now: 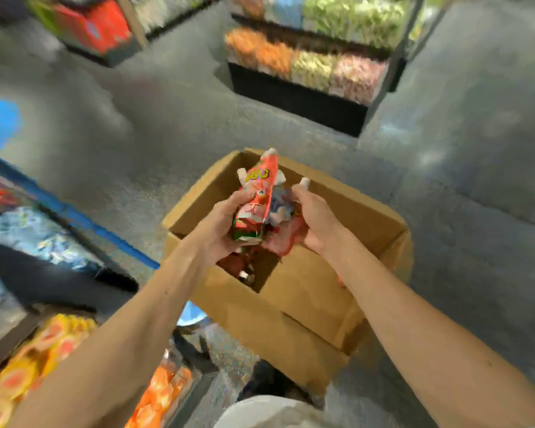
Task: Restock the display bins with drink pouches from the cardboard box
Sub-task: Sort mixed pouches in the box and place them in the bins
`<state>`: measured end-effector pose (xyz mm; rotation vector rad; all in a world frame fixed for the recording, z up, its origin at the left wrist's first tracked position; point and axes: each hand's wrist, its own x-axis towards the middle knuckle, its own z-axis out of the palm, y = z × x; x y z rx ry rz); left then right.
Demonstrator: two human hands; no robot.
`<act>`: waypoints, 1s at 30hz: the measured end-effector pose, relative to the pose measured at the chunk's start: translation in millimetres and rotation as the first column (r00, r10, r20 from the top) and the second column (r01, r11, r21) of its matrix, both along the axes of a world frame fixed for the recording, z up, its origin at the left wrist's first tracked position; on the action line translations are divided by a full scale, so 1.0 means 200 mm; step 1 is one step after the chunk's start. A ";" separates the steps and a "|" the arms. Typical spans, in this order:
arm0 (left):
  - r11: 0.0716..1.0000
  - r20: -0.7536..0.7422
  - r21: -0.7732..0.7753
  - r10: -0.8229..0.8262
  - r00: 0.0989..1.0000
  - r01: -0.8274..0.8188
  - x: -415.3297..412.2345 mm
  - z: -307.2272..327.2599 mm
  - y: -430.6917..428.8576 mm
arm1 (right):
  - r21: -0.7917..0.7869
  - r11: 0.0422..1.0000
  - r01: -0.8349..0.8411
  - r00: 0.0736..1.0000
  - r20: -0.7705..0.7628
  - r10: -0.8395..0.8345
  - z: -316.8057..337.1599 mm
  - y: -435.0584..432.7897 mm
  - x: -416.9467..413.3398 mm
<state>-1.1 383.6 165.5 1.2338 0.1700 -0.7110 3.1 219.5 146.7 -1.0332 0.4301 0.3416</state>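
Observation:
An open cardboard box (303,291) stands on the grey floor in front of me. Above its opening my left hand (221,225) grips a red drink pouch (255,196) with a white spout and yellow lettering, held upright. My right hand (314,219) grips other pouches (283,230), reddish and bluish, pressed against the first one; a white spout sticks up above its fingers. More red pouches (238,264) lie in the bottom of the box, partly hidden by my hands. Display bins with orange and yellow pouches (44,350) sit at the lower left.
A blue-edged display (84,217) with silvery and red packs runs along the left. Across the aisle a black shelf unit (306,97) holds orange, green and pink goods. A red-fronted stand (99,29) is at the far left back. Grey floor surrounds the box.

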 end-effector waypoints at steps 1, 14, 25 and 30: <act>0.999 0.054 -0.029 0.039 0.998 -0.037 -0.05 0.09 0.08 | 0.004 0.999 -0.051 0.998 0.042 0.051 0.10 0.08 -0.01; 0.734 0.310 -0.182 0.674 0.671 -0.654 -1.08 0.85 1.22 | -0.119 0.813 -0.570 0.727 0.390 0.566 0.83 1.48 -0.57; 0.614 0.071 -0.355 0.770 0.634 -0.705 -1.88 0.67 2.03 | 0.015 0.815 -0.579 0.785 0.282 0.552 0.71 2.58 -1.18; 0.633 -0.012 -0.214 0.760 0.650 -0.744 -1.96 0.62 2.25 | 0.015 0.777 -0.629 0.764 0.199 0.614 0.62 2.73 -1.31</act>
